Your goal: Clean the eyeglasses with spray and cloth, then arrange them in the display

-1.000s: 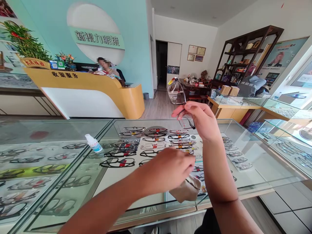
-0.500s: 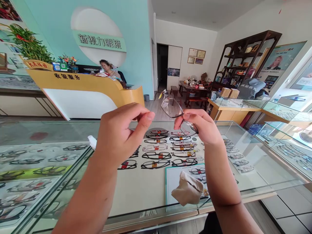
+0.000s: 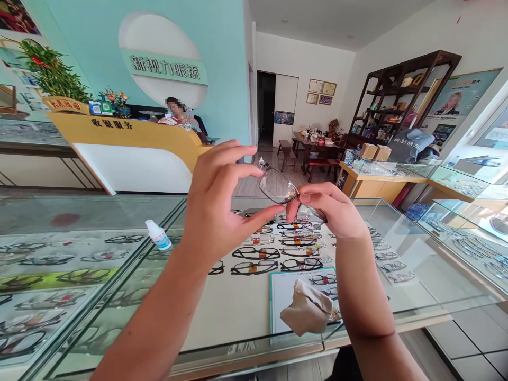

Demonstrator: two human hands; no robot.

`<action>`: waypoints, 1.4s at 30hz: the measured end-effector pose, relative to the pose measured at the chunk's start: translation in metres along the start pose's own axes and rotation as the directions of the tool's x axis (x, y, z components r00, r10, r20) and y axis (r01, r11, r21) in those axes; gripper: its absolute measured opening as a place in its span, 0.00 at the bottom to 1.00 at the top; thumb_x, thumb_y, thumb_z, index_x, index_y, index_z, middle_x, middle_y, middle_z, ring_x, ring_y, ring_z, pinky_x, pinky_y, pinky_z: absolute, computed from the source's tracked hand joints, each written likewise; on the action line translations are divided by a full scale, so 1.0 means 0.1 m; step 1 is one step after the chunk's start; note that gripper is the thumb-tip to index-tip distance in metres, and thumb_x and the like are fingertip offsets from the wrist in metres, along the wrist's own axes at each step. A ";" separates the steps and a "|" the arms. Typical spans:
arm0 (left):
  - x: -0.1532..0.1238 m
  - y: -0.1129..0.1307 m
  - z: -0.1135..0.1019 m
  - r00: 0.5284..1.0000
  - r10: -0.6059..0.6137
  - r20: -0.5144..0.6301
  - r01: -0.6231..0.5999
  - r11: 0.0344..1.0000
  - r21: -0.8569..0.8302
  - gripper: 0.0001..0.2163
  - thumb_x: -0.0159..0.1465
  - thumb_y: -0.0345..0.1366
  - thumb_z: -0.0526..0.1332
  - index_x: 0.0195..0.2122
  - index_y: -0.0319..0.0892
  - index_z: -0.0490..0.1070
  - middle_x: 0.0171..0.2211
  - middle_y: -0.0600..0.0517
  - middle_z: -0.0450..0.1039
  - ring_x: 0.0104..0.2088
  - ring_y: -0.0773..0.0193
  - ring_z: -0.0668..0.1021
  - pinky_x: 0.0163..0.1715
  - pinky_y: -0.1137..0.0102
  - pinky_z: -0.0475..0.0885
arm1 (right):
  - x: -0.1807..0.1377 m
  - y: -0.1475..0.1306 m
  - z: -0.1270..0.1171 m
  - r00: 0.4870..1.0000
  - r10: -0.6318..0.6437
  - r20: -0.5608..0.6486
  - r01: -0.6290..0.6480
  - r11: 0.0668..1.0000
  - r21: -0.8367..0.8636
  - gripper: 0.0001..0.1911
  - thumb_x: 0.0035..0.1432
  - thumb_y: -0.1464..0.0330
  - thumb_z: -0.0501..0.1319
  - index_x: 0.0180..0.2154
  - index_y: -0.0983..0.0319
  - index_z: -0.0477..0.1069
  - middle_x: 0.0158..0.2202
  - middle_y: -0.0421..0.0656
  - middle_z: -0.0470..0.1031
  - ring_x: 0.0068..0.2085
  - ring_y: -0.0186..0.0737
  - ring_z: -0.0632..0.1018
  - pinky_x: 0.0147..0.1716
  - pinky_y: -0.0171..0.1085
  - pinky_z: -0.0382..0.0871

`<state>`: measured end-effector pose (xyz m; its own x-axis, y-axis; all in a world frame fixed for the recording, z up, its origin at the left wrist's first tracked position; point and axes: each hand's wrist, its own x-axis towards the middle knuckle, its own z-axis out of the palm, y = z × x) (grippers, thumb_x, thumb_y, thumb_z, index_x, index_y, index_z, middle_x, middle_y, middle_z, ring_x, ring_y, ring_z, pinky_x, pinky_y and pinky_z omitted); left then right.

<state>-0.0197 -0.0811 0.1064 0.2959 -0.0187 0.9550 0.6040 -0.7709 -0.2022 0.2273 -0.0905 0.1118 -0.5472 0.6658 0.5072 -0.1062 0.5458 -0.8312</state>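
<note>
My right hand (image 3: 331, 209) pinches a pair of thin-rimmed eyeglasses (image 3: 278, 185) near the bridge and holds it up over the glass counter. One lens points toward my left hand; the other is partly hidden behind my right fingers. My left hand (image 3: 218, 198) is open, its thumb and fingers spread around that near lens. The index fingertip is at the frame's outer corner; whether it touches I cannot tell. Below lies a crumpled beige cloth (image 3: 307, 309). A small white bottle (image 3: 159, 235) stands left of my left wrist.
The glass display counter (image 3: 222, 323) holds rows of eyeglasses (image 3: 256, 267) and a teal-edged card (image 3: 278, 291). Another glass case (image 3: 468, 227) stands at the right. Farther off, a person (image 3: 180, 114) sits behind a yellow reception desk (image 3: 159, 137). A second person (image 3: 410, 145) bends near the shelf.
My left hand has moved right and opened from a closed pinch, coming around the near lens. The bottle, mostly hidden before, now shows. My right hand still holds the eyeglasses, now slightly turned.
</note>
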 end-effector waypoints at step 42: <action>-0.04 0.04 0.10 0.902 -0.324 -0.286 0.289 0.944 -0.156 0.19 0.68 0.50 0.72 0.54 0.49 0.70 0.59 0.46 0.82 0.65 0.44 0.83 0.52 0.43 0.81 | -0.08 -0.07 0.17 0.806 -0.445 -0.389 0.178 0.810 -0.558 0.15 0.73 0.56 0.67 0.56 0.53 0.78 0.52 0.45 0.79 0.54 0.48 0.78 0.53 0.47 0.73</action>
<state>-0.0113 -0.0782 0.0996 -0.1398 0.0508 0.9889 0.5405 -0.8329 0.1192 0.2185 -0.1083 0.1095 -0.0709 0.4918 0.8678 0.2800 0.8448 -0.4559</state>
